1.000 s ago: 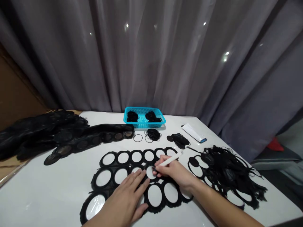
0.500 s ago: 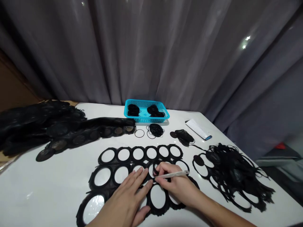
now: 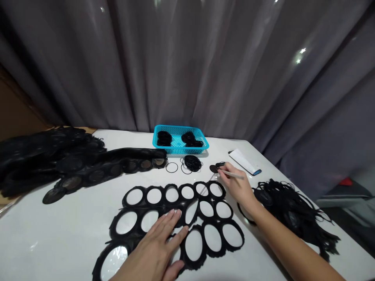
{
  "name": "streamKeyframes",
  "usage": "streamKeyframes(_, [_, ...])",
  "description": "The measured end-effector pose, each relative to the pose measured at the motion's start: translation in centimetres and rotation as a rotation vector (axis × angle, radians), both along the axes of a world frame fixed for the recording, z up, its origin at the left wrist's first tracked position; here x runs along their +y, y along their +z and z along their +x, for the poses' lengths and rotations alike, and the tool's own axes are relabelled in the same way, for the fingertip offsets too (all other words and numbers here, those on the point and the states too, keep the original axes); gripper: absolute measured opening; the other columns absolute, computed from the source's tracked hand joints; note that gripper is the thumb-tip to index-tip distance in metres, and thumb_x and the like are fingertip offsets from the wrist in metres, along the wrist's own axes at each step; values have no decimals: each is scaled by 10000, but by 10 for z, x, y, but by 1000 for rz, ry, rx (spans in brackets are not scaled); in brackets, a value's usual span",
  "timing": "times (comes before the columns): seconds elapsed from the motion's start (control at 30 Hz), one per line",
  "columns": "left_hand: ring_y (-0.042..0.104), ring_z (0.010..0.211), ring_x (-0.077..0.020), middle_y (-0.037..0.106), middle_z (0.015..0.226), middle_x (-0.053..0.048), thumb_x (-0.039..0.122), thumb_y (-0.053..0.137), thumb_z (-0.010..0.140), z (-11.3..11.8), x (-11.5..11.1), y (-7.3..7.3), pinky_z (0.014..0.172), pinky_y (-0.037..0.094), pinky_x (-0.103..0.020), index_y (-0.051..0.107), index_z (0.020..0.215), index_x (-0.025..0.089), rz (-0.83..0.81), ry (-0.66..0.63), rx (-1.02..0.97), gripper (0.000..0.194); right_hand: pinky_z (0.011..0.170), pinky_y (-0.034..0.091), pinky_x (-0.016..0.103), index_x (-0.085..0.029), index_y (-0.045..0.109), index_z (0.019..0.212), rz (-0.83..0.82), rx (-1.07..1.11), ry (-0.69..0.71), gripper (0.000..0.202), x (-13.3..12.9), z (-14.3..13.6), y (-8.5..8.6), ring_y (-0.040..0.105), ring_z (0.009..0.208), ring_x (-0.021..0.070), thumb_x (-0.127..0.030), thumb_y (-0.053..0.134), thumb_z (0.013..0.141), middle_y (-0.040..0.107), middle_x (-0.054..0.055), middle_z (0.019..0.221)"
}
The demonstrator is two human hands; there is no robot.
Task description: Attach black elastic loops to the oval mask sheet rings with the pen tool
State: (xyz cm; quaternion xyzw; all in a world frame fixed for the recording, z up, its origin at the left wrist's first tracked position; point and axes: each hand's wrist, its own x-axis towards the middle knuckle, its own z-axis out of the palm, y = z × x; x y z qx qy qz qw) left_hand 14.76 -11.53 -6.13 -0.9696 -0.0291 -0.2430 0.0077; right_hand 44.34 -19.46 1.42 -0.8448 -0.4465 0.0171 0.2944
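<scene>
A grey curtain (image 3: 187, 66) hangs in folds behind the glossy white worktop (image 3: 58, 230), pinpricks of light showing through; brown board (image 3: 17, 117) at left.

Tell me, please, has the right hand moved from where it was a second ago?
Yes. The right hand, with its white tool, has gone from the black cut-out sheet up toward the small black discs near the blue basket.

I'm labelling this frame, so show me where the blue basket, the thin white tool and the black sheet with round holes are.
blue basket (image 3: 202, 137): head view, on its right rim.
thin white tool (image 3: 236, 175): head view, mid-shaft, beside the right hand's fingers.
black sheet with round holes (image 3: 162, 195): head view, on the black strip between two top-row holes.
</scene>
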Motion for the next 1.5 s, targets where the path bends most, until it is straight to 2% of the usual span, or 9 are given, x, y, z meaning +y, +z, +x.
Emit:
streamKeyframes(0.07, [623,1135,-274,555,1347,-112,482,669,827,6,4,12,856,607,-370,591,1290,264,-47,1,24,518,652,326,189,-215,501,715,41,181,26,202,10,6,4,502,649,71,-320,533,885,640,-40,789])
streamKeyframes(0.17, [646,895,-191,631,1102,-36,330,614,889,20,14,23,779,595,-337,627,1175,297,-218,113,154,288,606,344,158,-206,482,682,42,519,131,237,20,-10,0,517,629,60,-355,588,832,634,-46,754])
streamKeyframes(0.23, [622,1050,-247,603,1200,-78,305,671,857,29,22,19,876,588,-411,586,1262,245,-177,156,88,419,577,376,154,-210,479,702,17,714,191,251,25,-26,-5,523,588,56,-396,608,810,638,-48,778])
streamKeyframes(0.33, [482,1322,-303,463,1452,-118,448,656,876,34,32,-1,1015,540,-472,477,1404,211,-60,79,3,605,576,408,164,-213,498,717,-39,817,232,241,29,-44,-13,526,578,46,-397,635,792,662,-48,889])
streamKeyframes(0.5, [390,1404,-336,318,1557,-93,487,616,883,31,34,-24,1030,528,-510,401,1473,292,-46,102,56,658,692,379,162,-199,550,685,-135,755,322,193,27,-54,-21,594,819,75,-310,661,798,691,-37,916])
streamKeyframes(0.73, [302,1446,-365,153,1617,-50,485,649,847,32,30,-31,1057,493,-556,321,1514,329,-100,124,65,759,725,378,167,-202,534,662,-200,718,334,202,25,-59,-20,598,859,84,-255,665,806,692,-48,904])
streamKeyframes(1.27, [402,1382,-381,351,1534,-115,443,672,822,32,32,-19,985,539,-562,408,1475,286,-72,96,55,722,728,381,151,-199,539,662,-229,593,359,232,24,-58,-20,610,846,56,-202,657,862,694,-86,923])
streamKeyframes(1.37, [387,1391,-382,332,1543,-111,437,653,842,32,32,-17,991,533,-570,397,1480,293,-83,89,68,702,762,402,162,-216,568,730,-240,418,425,173,17,-66,-29,603,875,67,-196,599,899,676,-65,935])
streamKeyframes(1.5, [379,1388,-403,324,1548,-103,417,668,835,33,32,-17,999,524,-586,395,1483,297,-117,93,92,713,878,453,260,-248,596,1006,-255,-68,601,112,9,-73,-43,579,991,165,-250,571,896,659,23,1051])
